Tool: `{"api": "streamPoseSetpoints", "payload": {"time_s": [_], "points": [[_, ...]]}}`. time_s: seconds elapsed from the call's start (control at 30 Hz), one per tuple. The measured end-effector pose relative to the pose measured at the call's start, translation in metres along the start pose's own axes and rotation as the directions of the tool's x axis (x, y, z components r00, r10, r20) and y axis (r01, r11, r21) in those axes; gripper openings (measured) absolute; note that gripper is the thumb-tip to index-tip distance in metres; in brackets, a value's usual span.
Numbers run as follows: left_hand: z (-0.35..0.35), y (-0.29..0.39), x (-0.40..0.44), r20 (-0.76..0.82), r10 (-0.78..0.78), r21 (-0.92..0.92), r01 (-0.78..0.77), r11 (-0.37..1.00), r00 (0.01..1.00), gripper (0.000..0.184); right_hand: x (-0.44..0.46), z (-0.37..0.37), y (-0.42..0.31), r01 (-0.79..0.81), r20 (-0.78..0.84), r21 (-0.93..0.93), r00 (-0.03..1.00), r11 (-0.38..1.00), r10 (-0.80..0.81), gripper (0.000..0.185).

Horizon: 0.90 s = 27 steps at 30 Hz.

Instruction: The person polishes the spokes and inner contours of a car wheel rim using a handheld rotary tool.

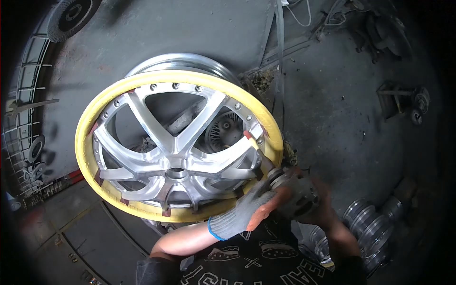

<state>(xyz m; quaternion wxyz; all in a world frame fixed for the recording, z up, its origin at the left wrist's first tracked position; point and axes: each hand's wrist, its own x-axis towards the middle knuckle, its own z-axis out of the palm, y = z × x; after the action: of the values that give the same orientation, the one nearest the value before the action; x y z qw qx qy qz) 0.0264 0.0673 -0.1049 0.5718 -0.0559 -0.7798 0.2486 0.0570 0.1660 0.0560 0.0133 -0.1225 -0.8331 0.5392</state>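
Note:
A silver multi-spoke wheel rim (179, 142) fills the middle of the head view, its outer lip wrapped in yellow tape (83, 147). My left hand (256, 209), in a grey glove with an orange palm, is closed round the front of a die grinder (299, 195). My right hand (325, 204) is at the grinder's rear; it is blurred, and its fingers are partly hidden behind the body. The grinder's long shaft points up and left. Its red-tipped bit (247, 135) is at the outer end of a right-hand spoke; whether it touches the metal I cannot tell.
Several shiny rims (368, 223) are stacked at the lower right. A metal frame with small wheels (403, 99) stands on the right. A round brush-like wheel (71, 16) is at the upper left, above a wire rack (28, 90). A vertical strap or pole (279, 52) rises behind the rim.

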Motion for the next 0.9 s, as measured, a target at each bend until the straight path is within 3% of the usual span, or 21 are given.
{"api": "streamPoseSetpoints", "payload": {"time_s": [0.17, 0.23, 0.43, 0.57, 0.63, 0.9], "points": [[0.003, -0.037, -0.018, -0.013, 0.01, -0.007, -0.011, 1.0, 1.0, 0.076, -0.001, 0.01, -0.013, 0.071, 0.023, -0.098, 0.997, 0.993, -0.069, 0.078], [0.004, -0.064, -0.032, -0.019, 0.017, -0.012, -0.017, 1.0, 1.0, 0.075, -0.009, 0.022, -0.007, -0.009, 0.08, 0.081, 0.997, 0.997, 0.003, 0.08], [0.011, -0.103, -0.051, -0.035, 0.022, -0.021, -0.022, 1.0, 0.999, 0.071, -0.025, 0.039, 0.003, -0.023, 0.107, 0.099, 0.994, 0.995, 0.012, 0.087], [0.015, -0.062, -0.029, -0.028, 0.021, -0.015, -0.022, 1.0, 0.999, 0.069, -0.006, 0.021, -0.01, 0.001, 0.083, 0.146, 0.996, 0.989, -0.013, 0.092], [0.02, -0.036, -0.011, -0.028, 0.02, -0.006, -0.02, 1.0, 0.999, 0.067, -0.011, 0.015, 0.004, 0.001, 0.05, -0.023, 0.999, 1.0, 0.0, 0.098], [0.016, -0.013, -0.019, -0.029, 0.022, 0.022, -0.021, 1.0, 0.999, 0.062, -0.012, 0.009, 0.02, 0.0, 0.009, -0.106, 1.0, 0.994, 0.001, 0.1]]}}
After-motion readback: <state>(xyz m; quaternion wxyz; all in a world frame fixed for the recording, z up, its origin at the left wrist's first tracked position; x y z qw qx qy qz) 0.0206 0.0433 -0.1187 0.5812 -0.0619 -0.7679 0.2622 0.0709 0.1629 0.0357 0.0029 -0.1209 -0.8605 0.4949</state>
